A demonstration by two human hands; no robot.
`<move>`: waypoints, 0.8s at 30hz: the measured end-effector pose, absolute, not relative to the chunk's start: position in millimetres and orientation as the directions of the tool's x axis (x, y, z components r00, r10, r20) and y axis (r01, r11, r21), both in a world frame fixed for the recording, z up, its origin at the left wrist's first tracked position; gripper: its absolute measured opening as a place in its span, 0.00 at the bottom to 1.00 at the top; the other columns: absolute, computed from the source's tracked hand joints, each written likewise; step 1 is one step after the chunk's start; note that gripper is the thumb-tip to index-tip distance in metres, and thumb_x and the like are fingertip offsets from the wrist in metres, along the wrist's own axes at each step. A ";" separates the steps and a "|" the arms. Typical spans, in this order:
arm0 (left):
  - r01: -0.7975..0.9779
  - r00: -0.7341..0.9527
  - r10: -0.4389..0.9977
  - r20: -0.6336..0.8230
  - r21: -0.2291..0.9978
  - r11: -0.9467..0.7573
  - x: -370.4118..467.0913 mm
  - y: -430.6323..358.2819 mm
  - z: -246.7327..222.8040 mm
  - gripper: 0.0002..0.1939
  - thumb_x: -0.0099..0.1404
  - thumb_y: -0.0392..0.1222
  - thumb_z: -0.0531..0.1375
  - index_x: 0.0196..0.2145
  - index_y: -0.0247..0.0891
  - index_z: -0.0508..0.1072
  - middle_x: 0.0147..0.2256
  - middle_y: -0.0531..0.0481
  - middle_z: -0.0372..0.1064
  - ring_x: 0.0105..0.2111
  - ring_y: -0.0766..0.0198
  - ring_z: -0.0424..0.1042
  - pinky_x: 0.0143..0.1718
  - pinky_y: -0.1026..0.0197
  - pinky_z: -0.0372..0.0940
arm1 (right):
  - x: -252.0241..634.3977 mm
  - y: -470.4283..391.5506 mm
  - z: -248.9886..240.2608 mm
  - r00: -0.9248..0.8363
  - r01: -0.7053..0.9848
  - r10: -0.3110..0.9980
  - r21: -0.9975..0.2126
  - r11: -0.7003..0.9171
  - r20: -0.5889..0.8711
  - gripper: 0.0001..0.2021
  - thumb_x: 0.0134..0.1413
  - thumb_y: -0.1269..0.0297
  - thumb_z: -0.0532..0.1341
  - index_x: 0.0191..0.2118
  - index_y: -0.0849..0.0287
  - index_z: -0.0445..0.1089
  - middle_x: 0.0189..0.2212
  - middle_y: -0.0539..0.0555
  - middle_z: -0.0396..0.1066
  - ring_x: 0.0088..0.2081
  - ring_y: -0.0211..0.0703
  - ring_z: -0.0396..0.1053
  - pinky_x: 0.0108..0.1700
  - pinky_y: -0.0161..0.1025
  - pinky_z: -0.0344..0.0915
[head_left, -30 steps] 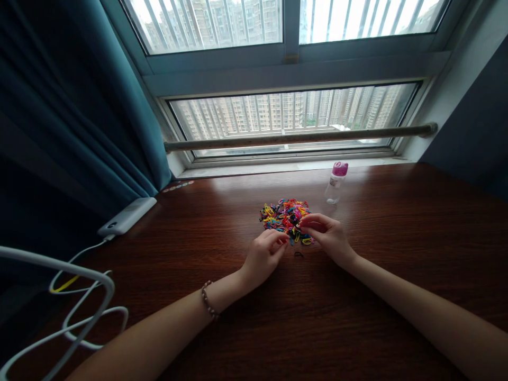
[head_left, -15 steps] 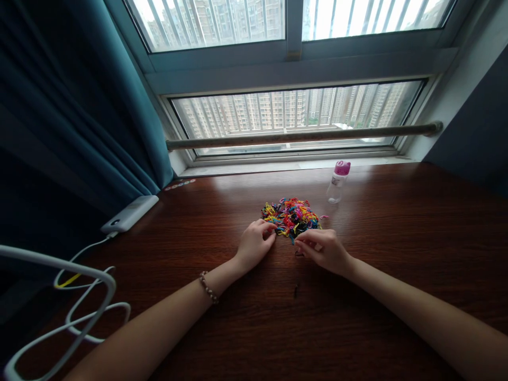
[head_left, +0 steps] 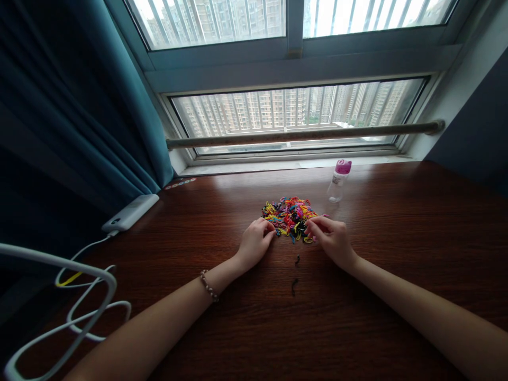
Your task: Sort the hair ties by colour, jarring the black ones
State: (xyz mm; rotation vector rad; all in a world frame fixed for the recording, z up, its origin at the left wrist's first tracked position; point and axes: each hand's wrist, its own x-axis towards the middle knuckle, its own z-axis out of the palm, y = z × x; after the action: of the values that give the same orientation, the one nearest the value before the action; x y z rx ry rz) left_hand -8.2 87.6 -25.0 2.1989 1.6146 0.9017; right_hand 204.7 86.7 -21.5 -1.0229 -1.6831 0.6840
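Note:
A heap of small multicoloured elastic hair bands [head_left: 289, 214] lies on the dark wood table [head_left: 222, 328]. At the heap's left front edge rests my left hand [head_left: 256, 241], its fingers curled together; what they hold, if anything, is hidden. My right hand [head_left: 332, 241] is at the right side of the heap, thumb and fingertips pinched among the bands, and I cannot see what is between them. Two dark bands, one nearer the heap [head_left: 297, 260] and one closer to me [head_left: 294, 287], lie apart from it in front.
Behind the heap to the right stands a clear bottle with a pink cap [head_left: 338, 182]. On the left are a white power bank [head_left: 130, 213] with a white cable [head_left: 107, 296] and a blue curtain [head_left: 130, 106]. A rail [head_left: 305, 136] crosses the window behind the table.
My right hand has moved away from me and to the right, up to the heap. A dark band that was at its fingertips now lies on the table. My left hand has barely moved.

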 end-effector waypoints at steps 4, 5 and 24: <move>0.771 0.221 0.917 0.334 0.516 -0.373 -7.9 87.6 -25.2 0.02 0.58 0.37 0.56 0.30 0.38 0.69 0.31 0.50 0.66 0.34 0.61 0.65 0.37 0.60 0.61 | 207.8 91.5 -22.7 -0.088 0.289 0.915 -0.869 0.403 0.395 0.12 0.54 0.57 0.56 0.28 0.58 0.70 0.21 0.52 0.71 0.22 0.41 0.68 0.21 0.34 0.64; 0.770 0.248 0.908 0.337 0.500 -0.396 -7.6 87.2 -25.3 0.03 0.57 0.37 0.57 0.31 0.38 0.70 0.33 0.50 0.66 0.36 0.61 0.65 0.38 0.60 0.61 | 207.9 91.9 -22.5 -0.086 0.276 0.922 -0.880 0.386 0.378 0.12 0.54 0.56 0.56 0.28 0.58 0.70 0.22 0.52 0.71 0.22 0.41 0.68 0.21 0.34 0.64; 0.531 0.051 0.951 0.306 0.798 -0.285 -10.8 93.1 -29.7 0.08 0.60 0.42 0.54 0.33 0.37 0.69 0.30 0.51 0.70 0.29 0.66 0.68 0.31 0.65 0.62 | 206.9 92.1 -21.5 -0.088 0.272 0.925 -0.884 0.379 0.369 0.12 0.54 0.57 0.56 0.27 0.60 0.70 0.21 0.52 0.71 0.21 0.40 0.67 0.23 0.34 0.64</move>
State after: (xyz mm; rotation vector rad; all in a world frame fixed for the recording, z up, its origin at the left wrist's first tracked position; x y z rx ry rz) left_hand -10.8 93.1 -29.7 1.8558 1.4815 1.1518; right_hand 206.9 92.1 -21.5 -1.0933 -1.5998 0.7866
